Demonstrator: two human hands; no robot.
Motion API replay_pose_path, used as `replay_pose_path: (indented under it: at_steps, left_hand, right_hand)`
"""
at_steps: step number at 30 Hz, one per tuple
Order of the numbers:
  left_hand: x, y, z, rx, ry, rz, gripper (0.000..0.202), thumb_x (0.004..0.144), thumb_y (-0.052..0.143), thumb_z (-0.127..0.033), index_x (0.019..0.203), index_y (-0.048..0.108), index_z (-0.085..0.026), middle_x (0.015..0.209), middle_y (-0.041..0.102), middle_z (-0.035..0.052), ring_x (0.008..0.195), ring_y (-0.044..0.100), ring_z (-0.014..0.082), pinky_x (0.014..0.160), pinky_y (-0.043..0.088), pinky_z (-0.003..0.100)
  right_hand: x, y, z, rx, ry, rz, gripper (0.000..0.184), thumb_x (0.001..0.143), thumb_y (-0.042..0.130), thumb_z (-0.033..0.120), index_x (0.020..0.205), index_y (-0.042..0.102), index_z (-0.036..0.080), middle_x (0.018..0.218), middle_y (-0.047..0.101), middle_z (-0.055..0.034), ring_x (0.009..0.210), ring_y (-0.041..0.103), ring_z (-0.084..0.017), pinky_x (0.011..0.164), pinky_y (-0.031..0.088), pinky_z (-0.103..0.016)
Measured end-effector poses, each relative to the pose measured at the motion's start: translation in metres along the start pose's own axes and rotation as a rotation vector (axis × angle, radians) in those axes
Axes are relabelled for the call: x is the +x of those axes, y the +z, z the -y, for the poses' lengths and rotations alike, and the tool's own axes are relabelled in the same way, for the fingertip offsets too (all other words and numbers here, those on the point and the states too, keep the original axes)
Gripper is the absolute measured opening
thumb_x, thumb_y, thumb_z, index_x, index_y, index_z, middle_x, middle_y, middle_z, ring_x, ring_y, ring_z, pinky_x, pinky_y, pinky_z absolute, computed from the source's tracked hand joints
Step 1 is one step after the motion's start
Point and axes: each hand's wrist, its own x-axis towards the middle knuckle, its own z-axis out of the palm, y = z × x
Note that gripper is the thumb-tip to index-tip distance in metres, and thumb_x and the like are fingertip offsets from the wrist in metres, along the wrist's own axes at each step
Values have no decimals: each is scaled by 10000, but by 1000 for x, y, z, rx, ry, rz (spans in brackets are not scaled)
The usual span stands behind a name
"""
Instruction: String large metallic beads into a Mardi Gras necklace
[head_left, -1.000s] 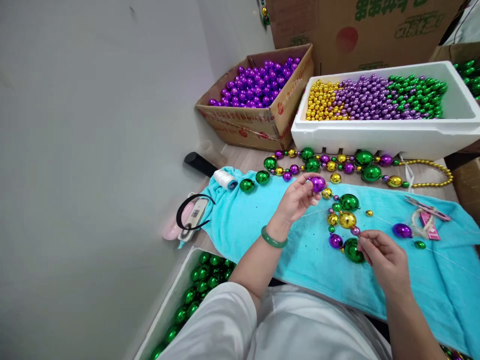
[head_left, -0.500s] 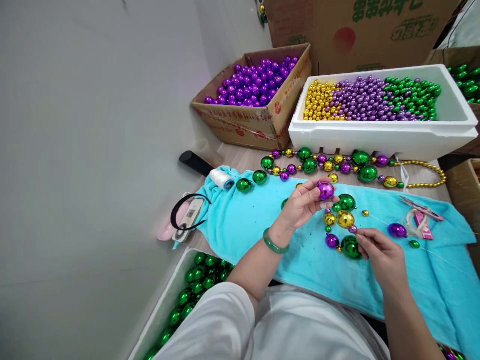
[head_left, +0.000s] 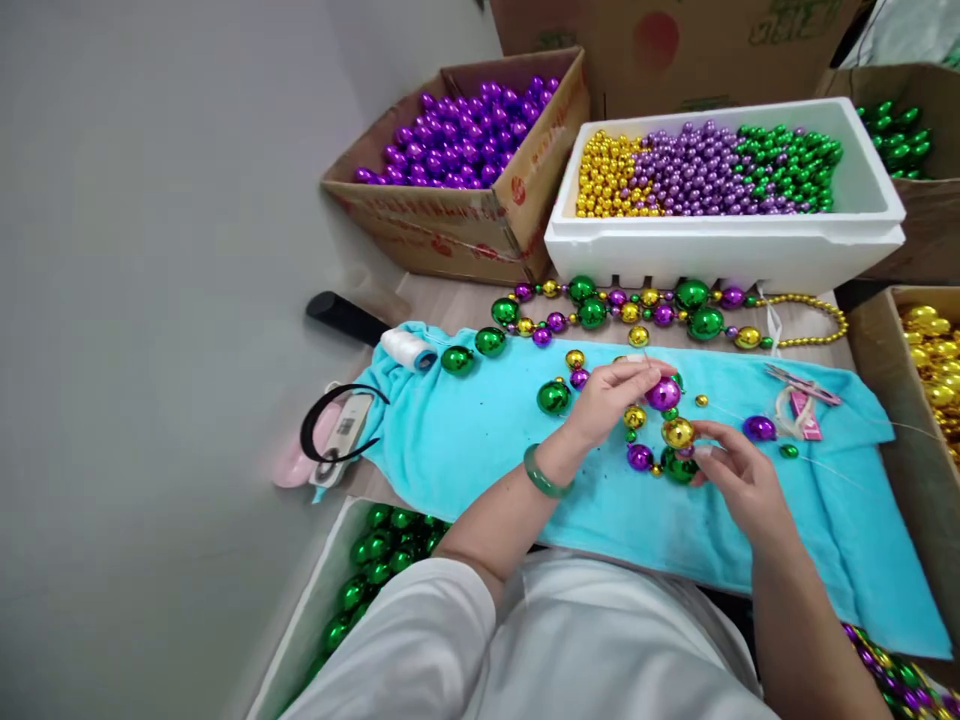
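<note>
My left hand [head_left: 616, 398], with a green bangle on the wrist, has its fingers closed around a large purple bead [head_left: 663, 394]. A thin line shows above those fingertips. Just below, my right hand [head_left: 739, 472] pinches the bead strand at a large gold bead [head_left: 679, 432], beside a small purple bead [head_left: 685, 453]. The strand curves over a turquoise towel [head_left: 480, 430] with a large green bead [head_left: 679, 467], partly behind my right fingers, and another purple bead [head_left: 640, 457]. Left of my left hand lies a green bead [head_left: 553, 398].
A finished-looking bead necklace [head_left: 705, 323] lies behind the towel. Farther back stand a white foam box [head_left: 720, 240] of small beads and a carton [head_left: 427, 235] of purple balls. Pliers [head_left: 806, 385], a loose purple bead [head_left: 759, 428] and a thread spool [head_left: 407, 350] rest on the towel.
The camera view has shifted, so the scene sits farther left. My left hand has brought the purple bead down close to the gold bead at my right fingers.
</note>
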Motion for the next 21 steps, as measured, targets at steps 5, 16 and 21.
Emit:
replay_pose_path:
  at_steps: [5,16,21]
  left_hand:
    - [10,18,-8,166,141,101,210,854,634,-344,905,772,-194,1020,709,79,1049,602,187,974,439,335]
    - [23,64,-34,185,279,254,201,839,651,-370,835,768,-207,1123,633,68,1137,555,230,1037,417,419]
    - [22,75,-32,156,241,328,189,869,613,-319,852,761,-202,1075,651,63,1176,541,224,1060,412,390]
  right_hand:
    - [3,-21,12,-307,-219,-191,280,792,673,364,1026,706,212,1062,675,-83,948,622,-224,593,529,-286]
    - [16,-26,51,-181,-467,-137,130,752,746,284,859,734,212,765,612,-7,609,504,-113,534,407,-262]
    - [14,-30,52,-144,-444,-106,90,741,752,267,798,723,205,766,622,-11,697,547,-143,599,449,-284]
